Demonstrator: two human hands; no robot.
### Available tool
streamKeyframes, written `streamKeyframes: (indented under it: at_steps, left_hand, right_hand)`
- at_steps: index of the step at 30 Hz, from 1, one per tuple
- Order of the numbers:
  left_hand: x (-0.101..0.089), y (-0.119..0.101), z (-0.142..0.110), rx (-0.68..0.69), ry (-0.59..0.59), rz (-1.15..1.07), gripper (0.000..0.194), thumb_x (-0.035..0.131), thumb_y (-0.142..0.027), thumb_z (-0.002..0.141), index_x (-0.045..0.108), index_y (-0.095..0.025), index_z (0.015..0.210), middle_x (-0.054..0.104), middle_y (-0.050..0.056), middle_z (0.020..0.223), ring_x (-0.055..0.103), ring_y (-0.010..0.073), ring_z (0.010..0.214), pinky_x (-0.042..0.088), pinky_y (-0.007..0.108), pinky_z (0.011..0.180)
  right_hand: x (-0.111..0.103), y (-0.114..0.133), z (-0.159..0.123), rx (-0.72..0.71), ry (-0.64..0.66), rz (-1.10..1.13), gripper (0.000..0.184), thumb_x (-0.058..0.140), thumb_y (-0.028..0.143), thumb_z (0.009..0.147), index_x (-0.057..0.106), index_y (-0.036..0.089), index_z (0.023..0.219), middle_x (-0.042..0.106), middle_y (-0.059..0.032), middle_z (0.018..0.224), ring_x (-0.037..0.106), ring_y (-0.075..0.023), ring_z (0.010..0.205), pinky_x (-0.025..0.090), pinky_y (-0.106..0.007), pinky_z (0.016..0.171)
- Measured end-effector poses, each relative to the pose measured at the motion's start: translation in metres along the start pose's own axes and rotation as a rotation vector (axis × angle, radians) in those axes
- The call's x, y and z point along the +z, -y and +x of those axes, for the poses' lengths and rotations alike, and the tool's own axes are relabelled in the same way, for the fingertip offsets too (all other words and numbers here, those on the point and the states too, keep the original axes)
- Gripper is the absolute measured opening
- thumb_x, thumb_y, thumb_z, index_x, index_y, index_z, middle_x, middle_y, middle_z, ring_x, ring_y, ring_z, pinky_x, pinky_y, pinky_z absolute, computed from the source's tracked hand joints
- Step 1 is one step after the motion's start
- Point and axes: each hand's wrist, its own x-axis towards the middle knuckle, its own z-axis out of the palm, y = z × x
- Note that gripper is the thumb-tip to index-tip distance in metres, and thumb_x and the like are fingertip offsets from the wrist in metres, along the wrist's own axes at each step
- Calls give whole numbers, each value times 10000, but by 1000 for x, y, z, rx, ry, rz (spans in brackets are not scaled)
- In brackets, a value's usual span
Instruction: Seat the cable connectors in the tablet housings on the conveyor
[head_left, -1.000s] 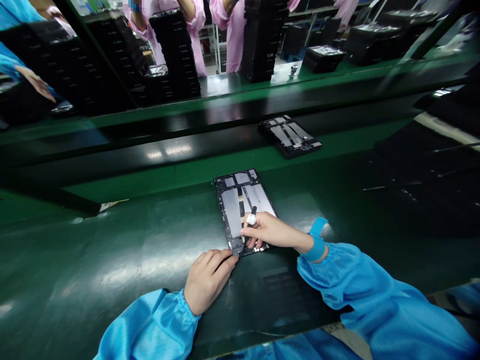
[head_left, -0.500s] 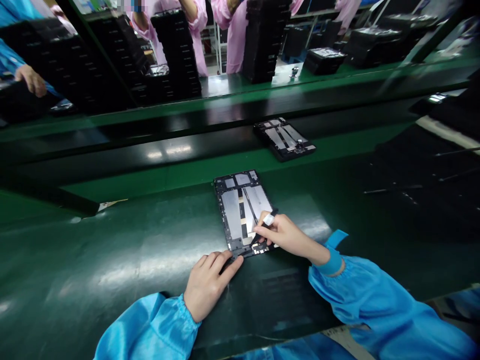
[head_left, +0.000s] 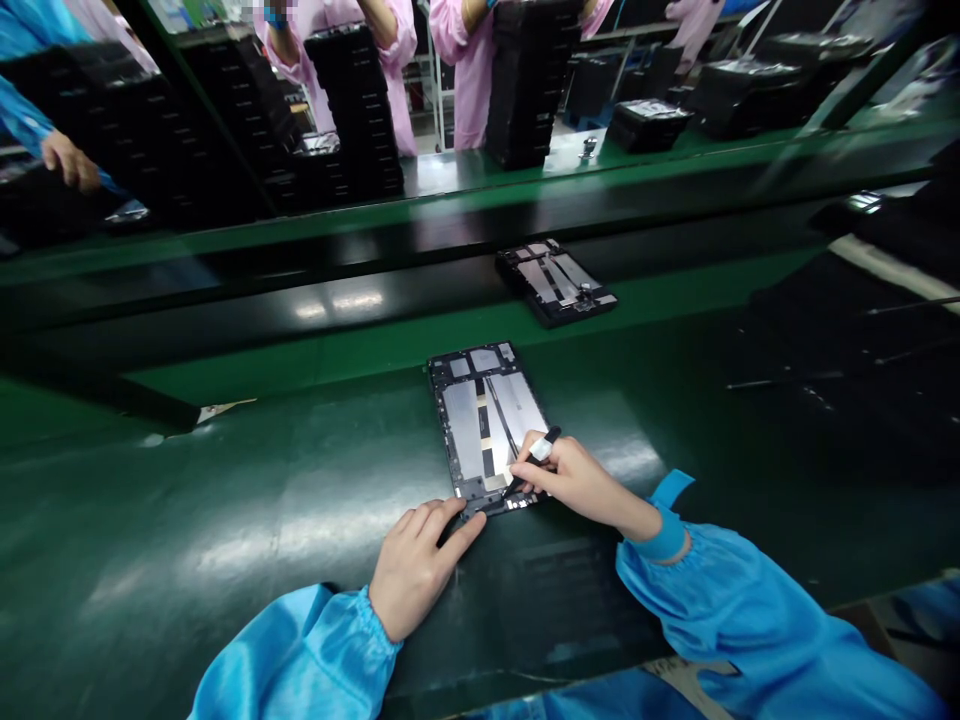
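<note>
An opened tablet (head_left: 460, 430) lies on the green bench, its silver inner plates and dark ribbon strip showing. At its near left corner, my left hand (head_left: 416, 565) grips the edge, the thumb on the near side and the fingers by the left side. My right hand (head_left: 566, 480) is closed round a slim black pen-like tool (head_left: 553, 436) wrapped in white tape. The tool points down at the tablet's near end, by the small parts along that edge; whether its tip touches is too small to tell.
Beyond the bench, a second opened tablet (head_left: 564, 283) lies on the dark strip. Stacks of black trays (head_left: 356, 110) stand on the far ledge, with people in pink and blue sleeves behind. Dark cloth-like material (head_left: 847, 370) lies at the right. A green post (head_left: 142, 395) stands at left.
My right hand has shifted slightly toward me, and the tool's tip sits a little lower on the tablet. The second tablet has moved left. My left hand stays in place.
</note>
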Motion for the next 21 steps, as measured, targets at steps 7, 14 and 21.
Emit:
streamKeyframes:
  at_steps: [7,14,21]
  left_hand:
    - [2,-2,-1,16,25,82,373,396,-152,968,551,-238,1297,534,91,1195,508,188,1015,464,317,805]
    - [2,-2,0,8,39,80,373,386,-167,974,548,-231,1304,528,92,1197,499,198,1007,444,319,803]
    - [3,-5,-1,-19,67,112,379,407,-176,966,539,-230,1317,523,93,1194,494,197,989,436,315,794]
  right_hand:
    - [1,1,1,7,-4,-9,210,630,338,850,576,148,779,634,-19,675,665,-161,651,511,-220,600]
    - [1,3,2,9,-13,-60,195,620,323,855,581,145,783,639,-23,694,680,-170,674,511,-221,603]
    - [2,6,2,11,-6,-69,201,599,323,868,583,145,777,642,-22,668,678,-166,652,510,-219,590]
